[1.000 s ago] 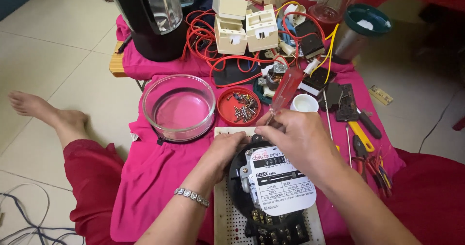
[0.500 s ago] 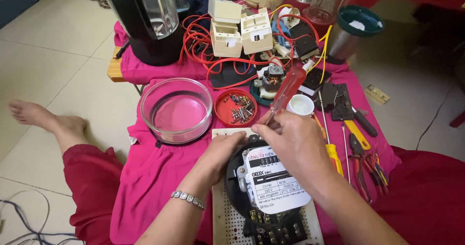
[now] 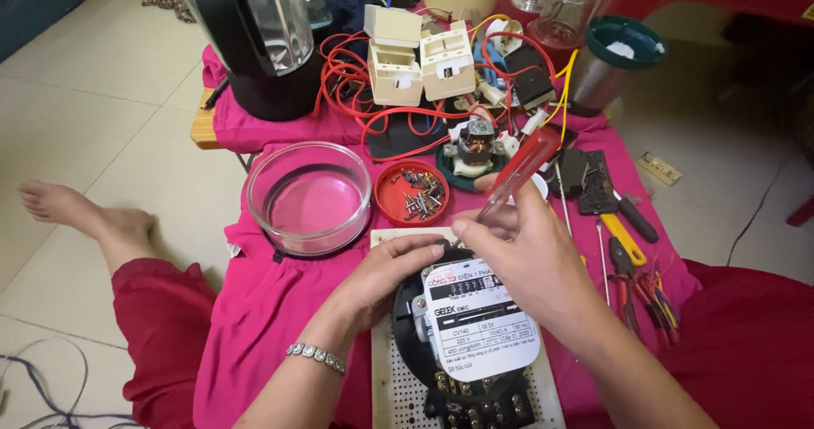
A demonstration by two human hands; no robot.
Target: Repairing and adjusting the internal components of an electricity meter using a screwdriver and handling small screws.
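Right now the work centres on a round black electric meter (image 3: 475, 327) with a white face plate, lying on a perforated white board (image 3: 392, 395) at the near edge of the table (image 3: 280, 310). The right hand (image 3: 530, 255) is clamped around a screwdriver with a clear red handle (image 3: 519, 170), its tip pointed down at the meter's upper rim, where the blade itself is hidden behind the fingers. The left hand (image 3: 381, 281) is closed over the meter's left side, steadying it. By my reading the meter is already opened up: no cover sits over the face plate, and the terminal block at its near end is bare. A red dish of loose screws (image 3: 411, 193) just beyond the meter suggests several fasteners are out; whether the one under the tip is going in or out I cannot tell.

Left of that dish stands an empty glass bowl (image 3: 309, 196). To the meter's right lie pliers and cutters (image 3: 632, 276) and a yellow-handled tool (image 3: 623, 238). Farther beyond the meter are a small motor (image 3: 476, 145), tangled red wires (image 3: 381, 115), two cream switch boxes (image 3: 420, 56) and a black blender base with a clear jug (image 3: 259, 43). A pink cloth covers the low table, which stands on a pale tiled floor (image 3: 102, 98); the person sits on that floor, a bare foot (image 3: 76, 213) out to the meter's left.
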